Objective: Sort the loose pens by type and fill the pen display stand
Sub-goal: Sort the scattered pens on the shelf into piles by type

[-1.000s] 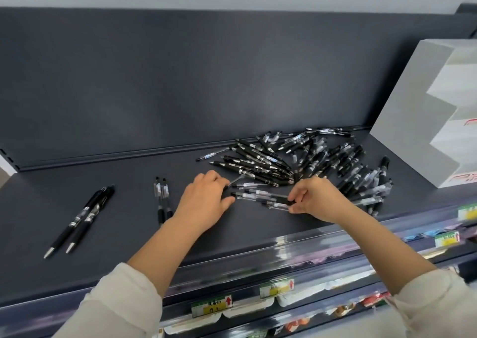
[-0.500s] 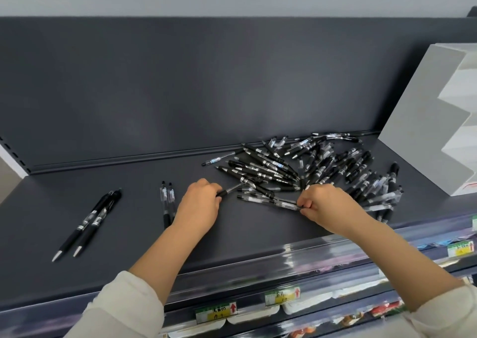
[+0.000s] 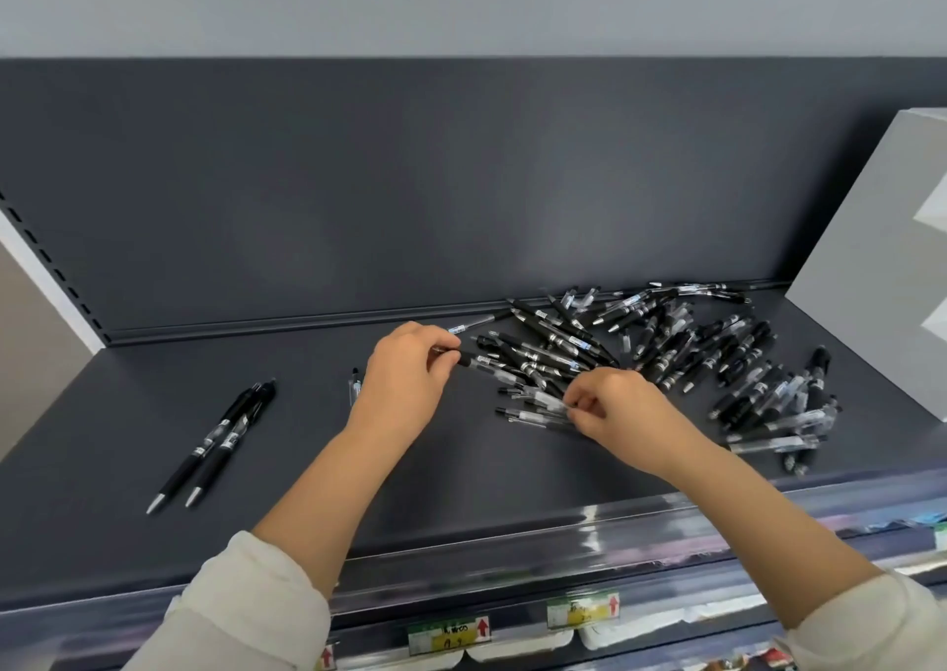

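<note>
Pens (image 3: 661,353) lie heaped on the dark shelf (image 3: 461,476) beside the white display stand (image 3: 871,271). Your left hand (image 3: 405,388) pinches the end of a clear-barrelled pen (image 3: 492,365) at the heap's near edge; your right hand (image 3: 615,406) grips several clear pens (image 3: 533,409). Two black pens (image 3: 215,440) lie apart, far left.

Single head-worn wide-angle view, looking forward and down onto a dark shelf (image 3: 128,542) at arm's reach. Back panel (image 3: 410,183) fills the upper frame; forearms enter from the lower edge.
</note>
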`<state>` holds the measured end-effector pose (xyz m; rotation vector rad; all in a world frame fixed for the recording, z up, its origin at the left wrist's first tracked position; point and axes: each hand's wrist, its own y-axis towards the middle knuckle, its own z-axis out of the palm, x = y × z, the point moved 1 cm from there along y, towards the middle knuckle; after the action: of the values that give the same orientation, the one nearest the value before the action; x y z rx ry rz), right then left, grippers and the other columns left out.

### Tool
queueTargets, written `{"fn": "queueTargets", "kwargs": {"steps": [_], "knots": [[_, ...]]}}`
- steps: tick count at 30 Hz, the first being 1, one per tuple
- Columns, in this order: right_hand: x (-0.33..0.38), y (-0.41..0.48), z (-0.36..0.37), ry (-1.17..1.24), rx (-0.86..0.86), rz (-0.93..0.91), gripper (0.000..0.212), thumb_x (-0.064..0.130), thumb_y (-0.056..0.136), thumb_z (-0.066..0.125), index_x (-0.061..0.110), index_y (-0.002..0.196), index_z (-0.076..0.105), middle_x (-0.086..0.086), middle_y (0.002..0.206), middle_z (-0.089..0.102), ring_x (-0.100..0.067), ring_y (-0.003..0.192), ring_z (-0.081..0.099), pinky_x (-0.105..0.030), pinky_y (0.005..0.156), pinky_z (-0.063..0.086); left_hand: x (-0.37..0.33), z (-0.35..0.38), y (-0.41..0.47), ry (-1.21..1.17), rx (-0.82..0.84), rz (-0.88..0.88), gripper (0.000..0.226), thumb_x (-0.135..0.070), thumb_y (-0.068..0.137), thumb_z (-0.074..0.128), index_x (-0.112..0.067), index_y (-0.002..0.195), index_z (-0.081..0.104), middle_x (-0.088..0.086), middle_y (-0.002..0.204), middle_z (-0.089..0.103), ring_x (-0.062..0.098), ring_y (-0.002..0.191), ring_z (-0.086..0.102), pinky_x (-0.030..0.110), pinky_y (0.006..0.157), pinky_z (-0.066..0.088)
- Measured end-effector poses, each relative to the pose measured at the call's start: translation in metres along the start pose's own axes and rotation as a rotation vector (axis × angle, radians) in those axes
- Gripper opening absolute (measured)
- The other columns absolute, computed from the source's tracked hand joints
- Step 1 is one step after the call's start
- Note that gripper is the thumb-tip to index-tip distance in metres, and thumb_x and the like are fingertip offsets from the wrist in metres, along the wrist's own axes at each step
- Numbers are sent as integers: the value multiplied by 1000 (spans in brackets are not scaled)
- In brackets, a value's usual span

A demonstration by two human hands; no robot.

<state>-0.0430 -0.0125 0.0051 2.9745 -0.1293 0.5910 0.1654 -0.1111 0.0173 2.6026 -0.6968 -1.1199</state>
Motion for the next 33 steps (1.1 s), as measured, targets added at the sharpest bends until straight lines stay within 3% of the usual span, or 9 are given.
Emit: {"fn": "queueTargets", "kwargs": {"steps": [5,13,15,18,23,28,33], "knots": [[3,4,9,-18,-3,56,17,20,90,56,16,104,65,2,90,58,-17,80,57,-34,76,50,9,-13,-4,-29,-34,-32,11,-11,85,66,-17,92,72,-9,91,60,5,80,59,5,71,41],[20,15,22,90,-9,91,17,21,88,59,16,103,66,5,85,55,-12,75,53,-22,69,41,42,-59,-29,-144,-323,-145,10,-10,79,72,-19,83,73,-13,82,64,-8,73,60,-2,69,41],[32,20,29,119,6,87,16,22,88,60,16,101,67,8,79,55,-11,73,53,-19,65,38,53,-66,-41,-136,-384,-190,9,-9,79,71,-17,83,73,-7,82,65,-3,70,62,-1,69,42],[54,29,40,141,27,71,19,24,89,59,15,105,66,9,79,54,-11,78,52,-22,70,39,65,-66,-60,-89,-418,-235,9,-7,79,70,-14,82,72,-3,83,65,2,72,62,5,69,46],[93,41,63,143,69,72,19,25,89,57,16,103,66,-2,96,66,-20,90,61,-27,77,47,74,-60,-81,28,-342,-292,6,-10,82,68,-14,85,71,-4,83,63,3,71,60,20,72,46],[117,52,83,160,72,94,19,26,87,59,16,102,62,-6,97,68,-26,89,64,-36,79,53,78,-48,-91,152,-104,-375,23,-22,84,64,-19,107,62,-8,83,59,9,73,57,23,70,46],[129,60,89,162,37,70,24,28,87,62,13,106,57,-6,99,64,-26,91,62,-36,78,51,74,-41,-89,182,-39,-345,23,-25,85,62,-21,107,65,-6,87,56,10,71,53,20,70,41]]}}
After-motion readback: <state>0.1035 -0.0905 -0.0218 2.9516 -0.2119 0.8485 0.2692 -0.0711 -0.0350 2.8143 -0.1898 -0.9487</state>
